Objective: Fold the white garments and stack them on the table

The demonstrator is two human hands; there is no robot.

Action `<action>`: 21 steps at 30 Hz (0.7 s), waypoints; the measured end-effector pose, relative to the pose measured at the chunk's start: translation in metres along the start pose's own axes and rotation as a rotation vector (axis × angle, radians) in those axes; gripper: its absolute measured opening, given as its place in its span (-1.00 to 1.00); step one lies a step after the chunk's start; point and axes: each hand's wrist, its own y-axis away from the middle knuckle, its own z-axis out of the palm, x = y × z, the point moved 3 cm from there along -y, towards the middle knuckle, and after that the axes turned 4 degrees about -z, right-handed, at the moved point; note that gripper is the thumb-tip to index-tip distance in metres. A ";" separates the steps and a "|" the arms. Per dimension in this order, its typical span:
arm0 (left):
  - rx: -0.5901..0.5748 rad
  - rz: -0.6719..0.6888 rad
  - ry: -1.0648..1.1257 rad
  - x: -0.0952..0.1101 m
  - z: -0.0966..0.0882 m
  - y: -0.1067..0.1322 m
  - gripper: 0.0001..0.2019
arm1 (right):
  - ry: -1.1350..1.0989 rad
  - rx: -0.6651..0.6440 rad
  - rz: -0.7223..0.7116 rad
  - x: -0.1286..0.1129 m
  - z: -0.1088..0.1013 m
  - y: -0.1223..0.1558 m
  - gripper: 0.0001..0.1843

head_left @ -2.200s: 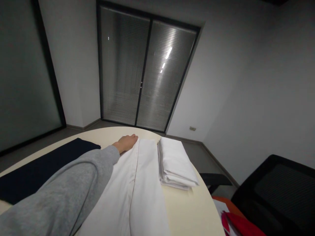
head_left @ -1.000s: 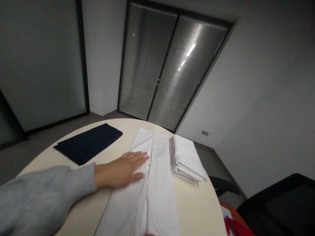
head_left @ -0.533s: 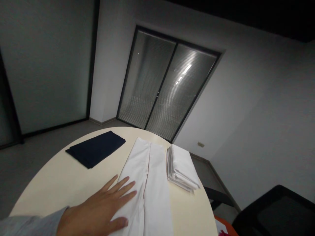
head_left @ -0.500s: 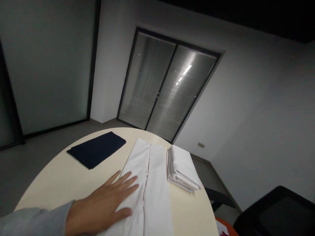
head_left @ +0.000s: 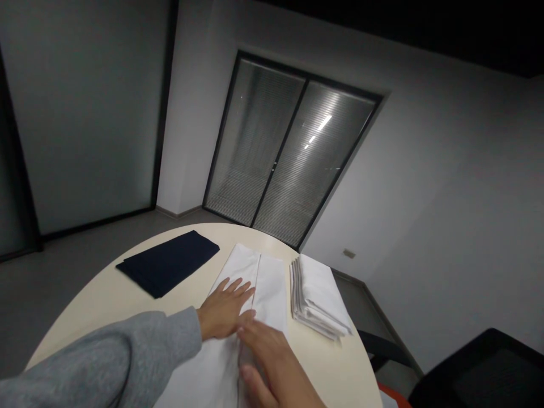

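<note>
A long white cloth (head_left: 271, 277), its two sides folded in to meet at a lengthwise seam, lies flat on the round cream table (head_left: 97, 317). My left hand (head_left: 225, 309) rests palm down on the cloth's left half, fingers spread, the tips near the seam. Closer to me, my right hand (head_left: 274, 357) is over the cloth with its fingers stretched toward the left thumb, close to it or touching. Part of the cloth is hidden beneath both hands. Neither hand grips anything.
Folded white cloths (head_left: 321, 294) are stacked near the table's right edge. A folded navy cloth (head_left: 170, 262) lies at the far left. A black chair (head_left: 484, 368) stands at the lower right, and something orange (head_left: 395, 395) shows beside the table.
My left hand has slid forward and to the right over the white cloth. My right hand has come into view from below. The gap along the seam looks narrower.
</note>
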 end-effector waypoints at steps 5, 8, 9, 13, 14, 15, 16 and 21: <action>0.039 -0.007 0.085 -0.006 -0.007 -0.003 -0.41 | 0.027 0.049 0.108 0.043 0.039 -0.052 -0.28; 0.164 -0.085 0.194 -0.018 -0.024 -0.015 -0.33 | 0.031 0.036 0.076 0.056 0.060 -0.055 -0.25; 0.184 -0.107 0.189 -0.024 -0.029 -0.022 -0.32 | 0.040 0.028 0.061 0.058 0.063 -0.055 -0.26; 0.051 -0.162 0.040 -0.045 -0.032 -0.067 -0.39 | 0.083 0.002 0.029 0.064 0.069 -0.056 -0.34; 0.004 -0.161 0.012 -0.050 -0.029 -0.080 -0.35 | 0.090 -0.006 0.034 0.065 0.070 -0.057 -0.33; -0.034 -0.157 -0.005 -0.054 -0.025 -0.093 -0.31 | 0.094 -0.017 0.039 0.066 0.071 -0.058 -0.31; -0.062 -0.156 -0.014 -0.058 -0.021 -0.105 -0.28 | 0.093 -0.024 0.044 0.067 0.072 -0.058 -0.28; -0.092 -0.205 -0.060 -0.079 -0.004 -0.154 -0.27 | 0.005 -0.076 0.042 0.070 0.071 -0.058 -0.21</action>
